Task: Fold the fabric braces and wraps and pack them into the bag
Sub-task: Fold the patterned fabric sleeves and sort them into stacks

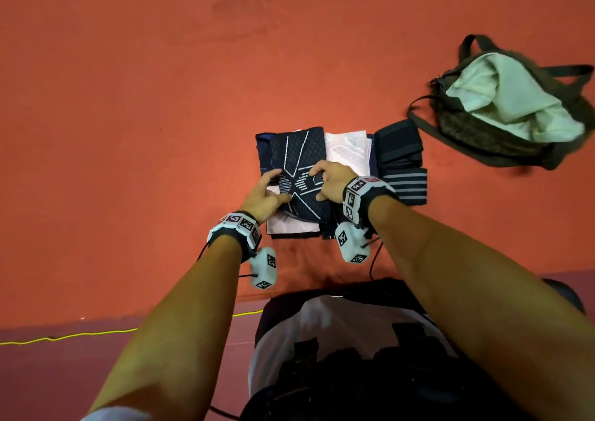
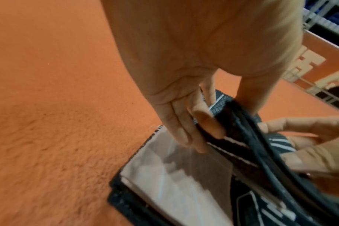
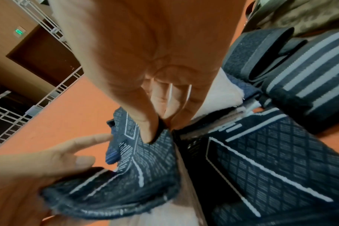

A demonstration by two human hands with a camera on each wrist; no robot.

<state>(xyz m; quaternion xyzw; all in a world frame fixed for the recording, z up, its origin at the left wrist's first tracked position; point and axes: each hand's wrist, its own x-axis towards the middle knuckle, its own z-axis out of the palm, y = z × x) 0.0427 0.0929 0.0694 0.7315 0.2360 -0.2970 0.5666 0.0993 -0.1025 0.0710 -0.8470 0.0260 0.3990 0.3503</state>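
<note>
A dark navy knit brace (image 1: 299, 150) with white lines lies on top of a pile on the orange floor. My left hand (image 1: 267, 195) pinches its folded left edge, fingers (image 2: 184, 130) on one side and thumb on the other. My right hand (image 1: 328, 182) pinches the brace's (image 3: 271, 160) right edge between thumb and fingers (image 3: 149, 130). The near half is lifted and bent over. White fabric (image 1: 347, 153) lies beneath it. The olive bag (image 1: 502, 150) lies open at the right, apart from the pile.
A folded black wrap (image 1: 397, 143) and a grey-striped wrap (image 1: 407, 184) sit just right of the pile. A pale cloth (image 1: 515, 98) fills the bag's mouth. A yellow cable (image 1: 80, 335) runs along the floor's near edge at the left.
</note>
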